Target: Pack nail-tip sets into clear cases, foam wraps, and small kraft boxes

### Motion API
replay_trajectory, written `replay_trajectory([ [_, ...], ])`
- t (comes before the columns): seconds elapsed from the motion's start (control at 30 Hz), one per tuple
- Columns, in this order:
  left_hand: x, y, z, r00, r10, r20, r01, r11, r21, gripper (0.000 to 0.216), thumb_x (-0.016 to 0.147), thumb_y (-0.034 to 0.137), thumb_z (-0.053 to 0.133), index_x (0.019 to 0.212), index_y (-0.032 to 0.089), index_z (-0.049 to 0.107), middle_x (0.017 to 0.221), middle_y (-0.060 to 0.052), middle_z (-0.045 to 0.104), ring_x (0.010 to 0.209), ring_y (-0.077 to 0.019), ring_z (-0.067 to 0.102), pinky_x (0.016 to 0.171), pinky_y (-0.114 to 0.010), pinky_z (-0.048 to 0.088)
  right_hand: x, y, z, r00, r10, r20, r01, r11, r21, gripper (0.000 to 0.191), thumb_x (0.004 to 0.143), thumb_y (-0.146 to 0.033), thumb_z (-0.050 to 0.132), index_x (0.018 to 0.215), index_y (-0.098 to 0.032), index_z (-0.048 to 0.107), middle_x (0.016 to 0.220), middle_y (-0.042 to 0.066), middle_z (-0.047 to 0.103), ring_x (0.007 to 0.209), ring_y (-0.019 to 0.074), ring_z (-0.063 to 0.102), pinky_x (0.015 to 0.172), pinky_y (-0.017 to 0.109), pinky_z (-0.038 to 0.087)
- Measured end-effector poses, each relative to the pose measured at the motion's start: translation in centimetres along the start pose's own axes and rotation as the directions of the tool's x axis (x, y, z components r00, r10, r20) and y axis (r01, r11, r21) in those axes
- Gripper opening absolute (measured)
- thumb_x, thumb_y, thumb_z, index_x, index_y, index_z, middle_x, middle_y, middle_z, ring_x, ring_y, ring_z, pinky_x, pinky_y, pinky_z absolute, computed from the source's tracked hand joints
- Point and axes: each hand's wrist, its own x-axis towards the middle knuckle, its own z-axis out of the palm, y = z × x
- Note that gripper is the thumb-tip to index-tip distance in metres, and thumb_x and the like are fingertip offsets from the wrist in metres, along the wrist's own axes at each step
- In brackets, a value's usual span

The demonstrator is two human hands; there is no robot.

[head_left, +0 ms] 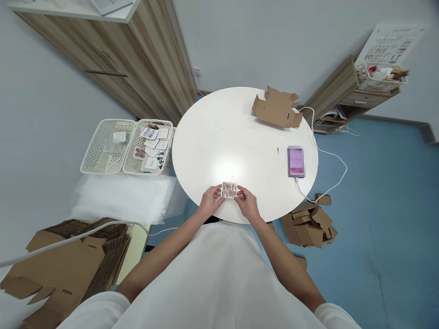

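Note:
Between my two hands is a small white card of press-on nails [229, 189], its decorated nails set out in two rows. My left hand [211, 199] grips the card's left edge with thumb and fingers. At the opposite edge, my right hand [247, 203] pinches it the same way. Both hands are at the near edge of the round white table [206, 137]. Farther back on the tabletop rests an unfolded brown cardboard box [277, 108]. A phone [296, 161] with a blurred purple screen lies to the right, a white cable plugged into it.
Left of the table stand two white baskets [128, 168], the nearer one holding several nail cards. Below them are clear plastic bags [120, 196] and a stack of flat cardboard [65, 260]. Brown boxes [308, 224] are piled on the floor at right. A wooden cabinet [151, 59] stands behind.

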Motion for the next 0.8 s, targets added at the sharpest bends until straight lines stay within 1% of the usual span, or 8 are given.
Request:
replay_trajectory([
  [0.13,0.3,-1.3,-1.5,0.998,0.005,-0.069,-0.002,0.999,0.032,0.046,0.061,0.016,0.066,0.106,0.025,0.060,0.086,-0.003,0.056,0.071,-0.0142,0.053,0.073,-0.031,0.046,1.6,0.6,1.7,0.994,-0.034,0.104,0.039,0.998,-0.046,0.047,0.068,-0.024,0.058,0.115,-0.024,0.053,0.088,0.002,0.058,0.067,0.0135,0.055,0.072,0.035,0.048],
  [0.27,1.0,-2.8,-4.0,0.987,-0.027,-0.157,0.042,0.995,0.095,0.045,0.061,0.014,0.065,0.105,0.024,0.060,0.085,-0.003,0.054,0.071,-0.0145,0.052,0.073,-0.031,0.047,3.6,0.7,4.9,0.970,-0.068,0.235,0.095,0.989,-0.109,0.051,0.068,-0.020,0.057,0.118,-0.025,0.050,0.091,0.002,0.057,0.070,0.0140,0.054,0.074,0.035,0.047],
  [0.4,2.1,-4.5,-6.5,0.958,-0.094,-0.270,0.107,0.994,0.033,0.046,0.057,0.009,0.066,0.101,0.022,0.062,0.081,-0.003,0.053,0.070,-0.0148,0.052,0.074,-0.030,0.045,5.4,0.3,8.3,0.943,-0.069,0.325,0.138,0.971,-0.195,0.056,0.066,-0.016,0.057,0.121,-0.024,0.047,0.093,0.003,0.054,0.071,0.0139,0.052,0.072,0.034,0.046],
  [0.47,2.8,-5.2,-7.7,0.946,-0.112,-0.303,0.126,0.992,0.027,0.046,0.055,0.007,0.065,0.100,0.021,0.063,0.079,-0.002,0.053,0.071,-0.0150,0.052,0.076,-0.030,0.044,6.1,0.0,9.9,0.930,-0.055,0.364,0.151,0.959,-0.239,0.058,0.066,-0.015,0.056,0.122,-0.024,0.045,0.092,0.003,0.053,0.070,0.0133,0.051,0.072,0.033,0.046],
  [0.53,3.5,-5.9,-8.8,0.949,-0.102,-0.299,0.138,0.985,0.102,0.047,0.057,0.007,0.063,0.103,0.020,0.061,0.080,-0.002,0.053,0.072,-0.0152,0.052,0.077,-0.031,0.043,6.7,-0.4,11.5,0.920,-0.026,0.392,0.150,0.946,-0.289,0.058,0.067,-0.014,0.055,0.122,-0.024,0.043,0.093,0.003,0.051,0.069,0.0128,0.051,0.071,0.032,0.047],
  [0.67,4.9,-7.0,-10.8,0.972,-0.074,-0.224,0.145,0.936,0.320,0.049,0.065,0.009,0.054,0.114,0.016,0.053,0.088,-0.004,0.052,0.076,-0.0160,0.053,0.075,-0.032,0.045,7.8,-1.1,14.3,0.914,0.032,0.404,0.138,0.912,-0.385,0.060,0.069,-0.013,0.052,0.127,-0.021,0.036,0.098,0.005,0.048,0.071,0.0126,0.051,0.074,0.031,0.047],
  [0.8,6.2,-7.4,-12.6,0.984,-0.039,-0.176,0.111,0.899,0.423,0.051,0.069,0.009,0.049,0.120,0.014,0.049,0.093,-0.007,0.050,0.081,-0.0175,0.053,0.078,-0.033,0.045,8.6,-1.6,16.6,0.922,0.066,0.382,0.119,0.890,-0.441,0.065,0.071,-0.015,0.051,0.132,-0.017,0.030,0.100,0.008,0.046,0.077,0.0154,0.051,0.076,0.032,0.047],
])
